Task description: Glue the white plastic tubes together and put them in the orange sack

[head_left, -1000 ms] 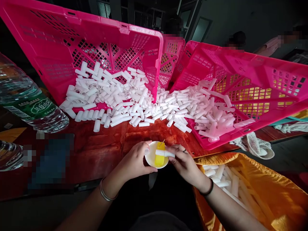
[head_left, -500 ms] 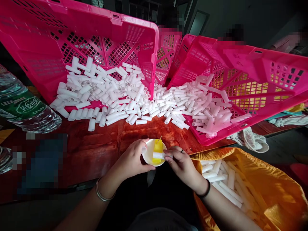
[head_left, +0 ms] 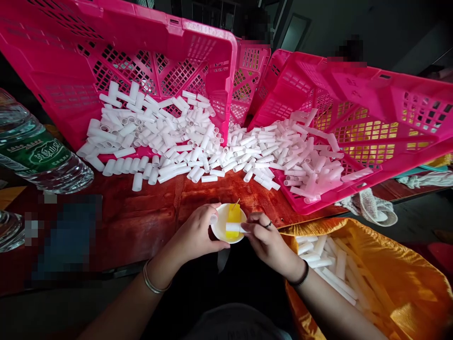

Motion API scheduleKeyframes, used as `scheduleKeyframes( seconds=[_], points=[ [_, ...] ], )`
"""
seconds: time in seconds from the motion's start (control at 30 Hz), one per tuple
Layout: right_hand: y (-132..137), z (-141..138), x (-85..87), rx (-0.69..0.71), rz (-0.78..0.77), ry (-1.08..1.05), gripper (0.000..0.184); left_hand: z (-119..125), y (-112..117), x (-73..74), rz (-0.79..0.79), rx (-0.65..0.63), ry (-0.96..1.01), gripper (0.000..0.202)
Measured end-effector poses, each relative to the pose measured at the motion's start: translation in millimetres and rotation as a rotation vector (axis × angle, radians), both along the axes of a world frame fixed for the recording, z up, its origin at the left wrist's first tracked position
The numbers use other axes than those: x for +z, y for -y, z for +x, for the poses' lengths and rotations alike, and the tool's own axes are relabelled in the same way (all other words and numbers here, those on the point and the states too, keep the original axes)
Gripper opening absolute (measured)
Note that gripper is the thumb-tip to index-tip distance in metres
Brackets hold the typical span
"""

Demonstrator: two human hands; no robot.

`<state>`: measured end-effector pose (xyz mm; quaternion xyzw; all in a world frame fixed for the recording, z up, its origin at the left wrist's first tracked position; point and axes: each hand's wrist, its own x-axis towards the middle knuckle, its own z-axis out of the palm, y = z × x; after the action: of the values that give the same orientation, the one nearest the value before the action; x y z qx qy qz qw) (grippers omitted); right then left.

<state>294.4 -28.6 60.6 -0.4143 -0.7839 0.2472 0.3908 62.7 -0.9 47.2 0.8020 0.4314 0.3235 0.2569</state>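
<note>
My left hand [head_left: 198, 233] is closed around the side of a small white bowl [head_left: 220, 222], and the end of a short white tube [head_left: 213, 219] shows between its fingers and the rim. Inside the bowl lies a yellow piece [head_left: 234, 213] with a thin stick [head_left: 236, 204] poking up from it. My right hand [head_left: 265, 236] pinches another white tube [head_left: 233, 227], held level across the yellow piece. Whether that tube touches the yellow piece I cannot tell.
Many white tubes [head_left: 198, 132] spill from two pink crates [head_left: 231, 89] [head_left: 357, 94] onto the red-brown table [head_left: 155, 212]. A large water bottle [head_left: 42, 151] stands left. An orange sack [head_left: 406, 274] of longer white tubes is at right, near a white cloth [head_left: 378, 210].
The view has shifted slightly. Both hands keep their grips on the bowl and tubes, with the right fingers curled a little differently.
</note>
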Motion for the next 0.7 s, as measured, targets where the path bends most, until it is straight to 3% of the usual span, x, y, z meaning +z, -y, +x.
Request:
scheduleKeyframes(
  seconds=[0.1, 0.17, 0.33, 0.5, 0.53, 0.6, 0.7],
  points=[
    [0, 0, 0.6, -0.046, -0.214, -0.098, 0.019, 0, 0, 0.4, -0.010, 0.001, -0.004, 0.078],
    [0, 1, 1.9, -0.075, -0.263, -0.105, 0.019, 0, 0, 0.0, -0.012, 0.000, 0.003, 0.079],
    [1, 2, 5.2, 0.009, -0.005, -0.003, 0.013, 1, 0, -1.4, -0.021, 0.014, 0.014, 0.082],
    [4, 0, 0.4, -0.077, -0.300, -0.112, 0.020, 0, 0, -2.4, 0.011, 0.015, 0.028, 0.076],
    [3, 1, -0.7, -0.078, -0.256, -0.064, 0.018, 1, 0, -2.8, 0.017, 0.017, 0.025, 0.076],
    [2, 6, -2.7, -0.014, -0.013, 0.075, 0.015, 1, -1, -3.2, 0.020, 0.025, 0.015, 0.078],
    [-3, 13, -3.5, 0.155, 0.314, 0.180, 0.025, -1, -3, -0.9, 0.059, 0.023, -0.016, 0.077]
  ],
)
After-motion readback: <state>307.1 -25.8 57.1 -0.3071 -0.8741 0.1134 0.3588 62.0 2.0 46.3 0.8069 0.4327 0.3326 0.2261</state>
